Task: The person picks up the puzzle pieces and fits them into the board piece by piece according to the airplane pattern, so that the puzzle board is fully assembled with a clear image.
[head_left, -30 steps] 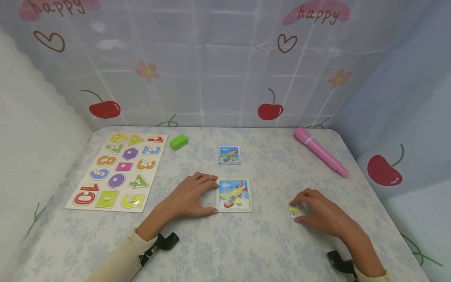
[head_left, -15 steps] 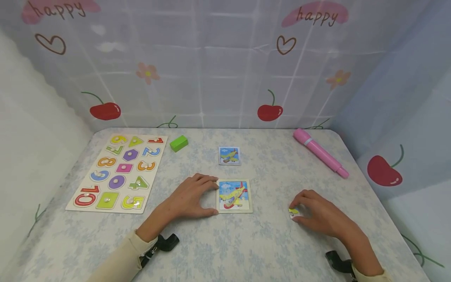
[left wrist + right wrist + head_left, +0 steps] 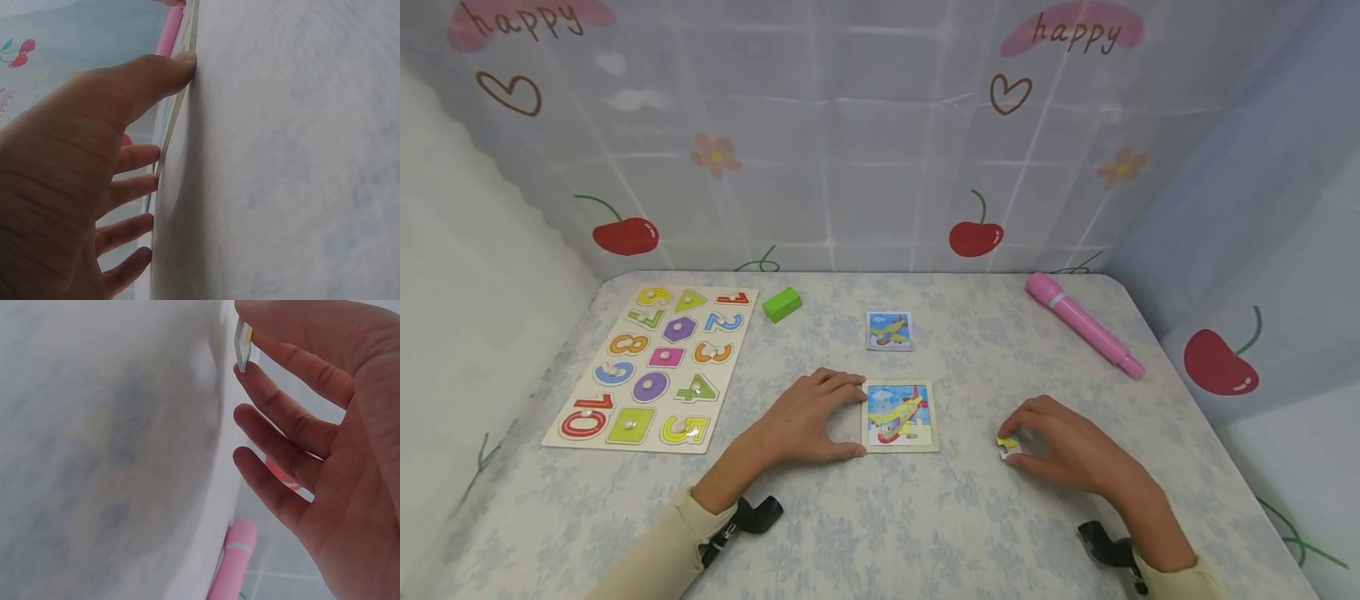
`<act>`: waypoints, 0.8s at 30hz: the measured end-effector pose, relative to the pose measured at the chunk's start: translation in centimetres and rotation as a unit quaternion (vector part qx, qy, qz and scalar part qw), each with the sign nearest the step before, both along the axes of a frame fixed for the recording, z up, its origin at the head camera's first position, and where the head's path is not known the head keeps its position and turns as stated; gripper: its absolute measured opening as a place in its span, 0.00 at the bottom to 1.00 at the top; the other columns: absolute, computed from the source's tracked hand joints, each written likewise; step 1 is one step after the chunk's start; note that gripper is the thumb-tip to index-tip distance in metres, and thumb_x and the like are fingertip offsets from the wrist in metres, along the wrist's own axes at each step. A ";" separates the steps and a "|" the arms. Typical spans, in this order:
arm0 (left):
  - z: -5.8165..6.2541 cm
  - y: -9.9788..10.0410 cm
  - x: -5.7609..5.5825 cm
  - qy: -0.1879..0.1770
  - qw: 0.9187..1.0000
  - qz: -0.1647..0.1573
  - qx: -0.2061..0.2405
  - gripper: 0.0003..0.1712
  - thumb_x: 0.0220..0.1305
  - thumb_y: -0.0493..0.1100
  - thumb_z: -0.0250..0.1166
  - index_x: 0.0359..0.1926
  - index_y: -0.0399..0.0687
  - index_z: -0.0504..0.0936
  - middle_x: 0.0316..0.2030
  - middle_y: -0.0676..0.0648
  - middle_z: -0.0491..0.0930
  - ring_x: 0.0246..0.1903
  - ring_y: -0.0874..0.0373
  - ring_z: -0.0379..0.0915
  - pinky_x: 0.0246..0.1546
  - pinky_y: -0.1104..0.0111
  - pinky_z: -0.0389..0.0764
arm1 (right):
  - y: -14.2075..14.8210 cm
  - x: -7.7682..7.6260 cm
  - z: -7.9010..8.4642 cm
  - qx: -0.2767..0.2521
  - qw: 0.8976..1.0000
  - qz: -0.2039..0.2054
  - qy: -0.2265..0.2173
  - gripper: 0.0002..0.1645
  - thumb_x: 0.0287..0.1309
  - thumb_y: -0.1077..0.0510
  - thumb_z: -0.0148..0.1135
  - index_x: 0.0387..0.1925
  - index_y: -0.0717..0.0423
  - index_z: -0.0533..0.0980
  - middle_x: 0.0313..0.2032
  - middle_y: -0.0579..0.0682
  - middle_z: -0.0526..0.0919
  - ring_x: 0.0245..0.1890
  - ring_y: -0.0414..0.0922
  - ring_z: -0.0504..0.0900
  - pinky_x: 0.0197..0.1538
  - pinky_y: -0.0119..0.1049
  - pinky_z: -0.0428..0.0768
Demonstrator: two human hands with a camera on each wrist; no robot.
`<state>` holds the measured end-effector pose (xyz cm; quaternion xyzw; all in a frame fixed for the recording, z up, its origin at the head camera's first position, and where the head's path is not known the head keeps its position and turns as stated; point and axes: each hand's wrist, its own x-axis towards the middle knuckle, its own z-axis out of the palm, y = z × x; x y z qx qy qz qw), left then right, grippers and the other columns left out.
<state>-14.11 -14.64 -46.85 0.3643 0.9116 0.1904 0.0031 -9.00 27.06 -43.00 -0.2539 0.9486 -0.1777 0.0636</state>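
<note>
In the head view an airplane jigsaw puzzle (image 3: 900,417) lies in a pale square frame at mid-table, with a white gap at its lower right. My left hand (image 3: 808,421) is at the frame's left side, thumb and fingertips touching its edge. The left wrist view shows that thumb (image 3: 184,59) against the thin edge, the other fingers spread fairly straight. To the right of the frame, my right hand (image 3: 1060,442) pinches a small yellow-and-white puzzle piece (image 3: 1008,450). The right wrist view shows the piece (image 3: 242,347) on edge between thumb and fingers, the remaining fingers extended.
Behind the puzzle lies a small airplane picture card (image 3: 890,332). A number-and-shape peg board (image 3: 715,421) is at the left, with a green block (image 3: 782,305) beside it. A pink marker-shaped tube (image 3: 1086,325) lies at back right. A printed curtain (image 3: 865,208) hangs behind the table.
My right hand has moved left toward the puzzle with the piece, which has turned a little in its fingers. The left hand and the framed puzzle have stayed in place.
</note>
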 end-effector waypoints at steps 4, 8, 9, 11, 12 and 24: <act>-0.1 0.0 0.0 -0.001 1.000 0.001 -0.002 0.41 0.60 0.70 0.76 0.67 0.55 0.82 0.75 0.50 0.73 0.70 0.49 0.68 0.64 0.47 0.75 | -0.8 -0.4 0.3 0.003 1.000 0.005 -0.005 0.16 0.58 0.51 0.83 0.47 0.36 0.86 0.46 0.33 0.83 0.52 0.41 0.80 0.56 0.49 0.84; 0.0 0.0 0.0 -0.006 1.000 0.001 -0.004 0.41 0.60 0.70 0.76 0.67 0.55 0.81 0.75 0.50 0.73 0.71 0.50 0.68 0.65 0.47 0.74 | -1.6 -0.9 0.3 0.006 1.000 0.013 -0.004 0.16 0.58 0.51 0.83 0.47 0.37 0.86 0.45 0.33 0.83 0.50 0.40 0.80 0.55 0.47 0.84; 0.0 0.0 0.0 -0.006 1.000 0.001 -0.006 0.41 0.60 0.70 0.76 0.67 0.55 0.81 0.75 0.50 0.72 0.71 0.50 0.68 0.65 0.47 0.74 | -1.9 -1.0 0.3 0.005 1.000 0.015 -0.003 0.16 0.58 0.52 0.83 0.47 0.37 0.86 0.45 0.33 0.83 0.50 0.39 0.80 0.55 0.46 0.84; 0.0 0.0 0.0 -0.006 1.000 0.002 -0.007 0.41 0.60 0.70 0.76 0.67 0.55 0.82 0.75 0.50 0.72 0.71 0.50 0.68 0.65 0.47 0.74 | -2.3 -1.2 0.3 0.007 1.000 0.018 -0.001 0.16 0.58 0.52 0.83 0.47 0.37 0.86 0.45 0.33 0.83 0.49 0.39 0.80 0.55 0.46 0.84; 0.0 0.0 0.0 -0.005 1.000 0.002 -0.007 0.41 0.60 0.70 0.76 0.67 0.55 0.82 0.75 0.50 0.73 0.71 0.50 0.68 0.65 0.47 0.74 | -2.5 -1.3 0.3 0.008 1.000 0.020 0.000 0.17 0.58 0.52 0.83 0.47 0.37 0.86 0.45 0.33 0.83 0.49 0.39 0.80 0.54 0.45 0.85; 0.1 -0.1 0.0 -0.009 1.000 0.004 -0.007 0.41 0.60 0.70 0.76 0.67 0.56 0.82 0.75 0.51 0.72 0.72 0.50 0.67 0.66 0.47 0.74 | -5.9 -2.4 0.2 0.003 0.998 0.053 0.029 0.18 0.59 0.49 0.82 0.49 0.42 0.86 0.46 0.35 0.84 0.50 0.40 0.81 0.54 0.44 0.85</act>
